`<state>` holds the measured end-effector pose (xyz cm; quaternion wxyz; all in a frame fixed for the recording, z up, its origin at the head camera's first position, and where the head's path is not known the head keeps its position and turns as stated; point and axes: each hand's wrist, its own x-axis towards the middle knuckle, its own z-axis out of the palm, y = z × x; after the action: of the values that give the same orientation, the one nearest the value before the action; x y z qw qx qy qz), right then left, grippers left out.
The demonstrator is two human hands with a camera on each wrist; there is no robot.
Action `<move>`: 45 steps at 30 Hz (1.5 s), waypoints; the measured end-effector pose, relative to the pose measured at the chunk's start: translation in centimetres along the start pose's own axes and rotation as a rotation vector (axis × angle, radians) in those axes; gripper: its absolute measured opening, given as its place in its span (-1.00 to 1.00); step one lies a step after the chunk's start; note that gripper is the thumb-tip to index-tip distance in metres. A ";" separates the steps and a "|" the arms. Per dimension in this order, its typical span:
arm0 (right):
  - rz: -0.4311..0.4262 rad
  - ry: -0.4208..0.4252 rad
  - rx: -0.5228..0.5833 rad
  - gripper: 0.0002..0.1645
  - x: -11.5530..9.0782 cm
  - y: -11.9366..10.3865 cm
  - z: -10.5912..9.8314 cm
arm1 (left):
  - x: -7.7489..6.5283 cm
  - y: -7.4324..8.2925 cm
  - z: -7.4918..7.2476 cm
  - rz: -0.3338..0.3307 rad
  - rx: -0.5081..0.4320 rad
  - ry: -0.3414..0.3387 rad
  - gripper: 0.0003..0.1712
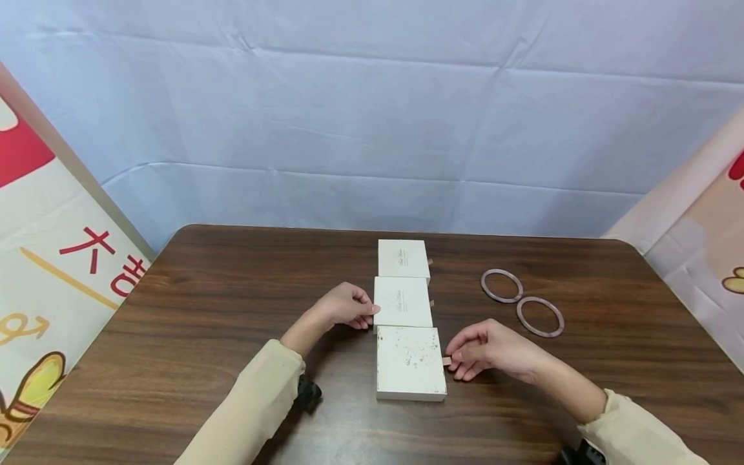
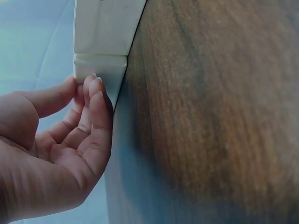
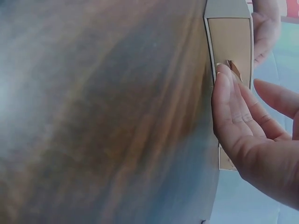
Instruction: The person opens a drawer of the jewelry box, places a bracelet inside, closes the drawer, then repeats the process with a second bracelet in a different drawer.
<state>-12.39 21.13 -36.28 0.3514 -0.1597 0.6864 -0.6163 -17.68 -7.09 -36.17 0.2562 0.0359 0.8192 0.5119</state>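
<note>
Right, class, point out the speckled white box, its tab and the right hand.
Speckled white box (image 1: 410,360): head view, middle of its top.
Tab (image 3: 235,70): right wrist view, its exposed part.
Right hand (image 1: 489,349): head view, middle of the hand.

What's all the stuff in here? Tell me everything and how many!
Table: 1, dark brown, mid-view
Boxes: 3, white, lined up on the table
Tabs: 3, pinkish-tan, on the boxes' right sides
Rings: 2, pale purple, right of the boxes
Cloth: 1, pale blue, behind the table
Printed panels: 2, multicoloured, far left and right
Sleeves: 2, cream, left and right foreground
Wrist devices: 2, black, by the sleeve cuffs
Left hand: 1, bare, touching the middle box
Right hand: 1, bare, by the nearest box's tab
</note>
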 end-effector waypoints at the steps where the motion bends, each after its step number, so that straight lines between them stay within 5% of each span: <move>1: -0.001 0.002 -0.003 -0.68 0.0 -0.2 -0.1 | 0.0 0.0 0.0 0.002 0.000 -0.001 -0.79; 17: 0.008 0.067 -0.104 -0.60 1.4 -3.7 -2.2 | 0.1 -0.1 0.0 0.005 0.010 0.005 -0.80; 45: 0.106 0.173 -0.134 -0.61 5.6 -5.3 -4.1 | 0.3 -0.3 0.1 -0.009 -0.020 0.007 -0.80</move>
<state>-20.24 19.53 -32.85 0.3114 -0.0924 0.7614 -0.5611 -17.81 -7.06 -36.57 0.2561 0.0277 0.8150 0.5190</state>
